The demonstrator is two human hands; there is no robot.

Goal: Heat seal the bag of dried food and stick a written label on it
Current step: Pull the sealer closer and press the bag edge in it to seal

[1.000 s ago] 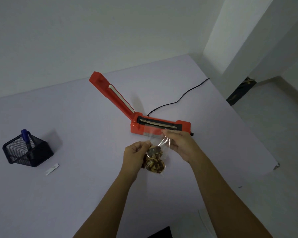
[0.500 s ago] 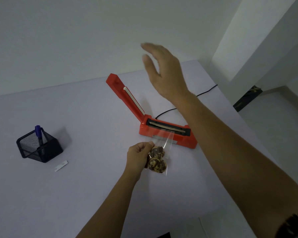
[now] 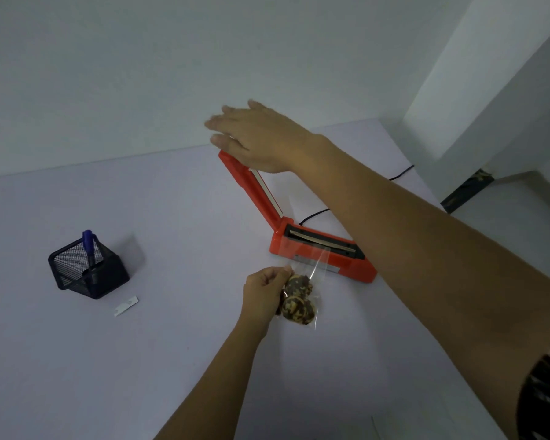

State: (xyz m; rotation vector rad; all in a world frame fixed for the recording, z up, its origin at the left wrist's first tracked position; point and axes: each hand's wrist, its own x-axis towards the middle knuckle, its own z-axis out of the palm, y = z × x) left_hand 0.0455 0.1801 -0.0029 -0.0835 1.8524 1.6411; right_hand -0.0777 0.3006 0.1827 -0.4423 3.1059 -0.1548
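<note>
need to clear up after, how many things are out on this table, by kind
heat sealer: 1
bag of dried food: 1
mesh pen holder: 1
blue pen: 1
white label strip: 1
total: 5

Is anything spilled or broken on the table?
Nothing stands out. The lid of the sealer is just open. The left hand holds the bag with the food inside and its mouth on the sealer. The label lies flat by the pen holder.
</note>
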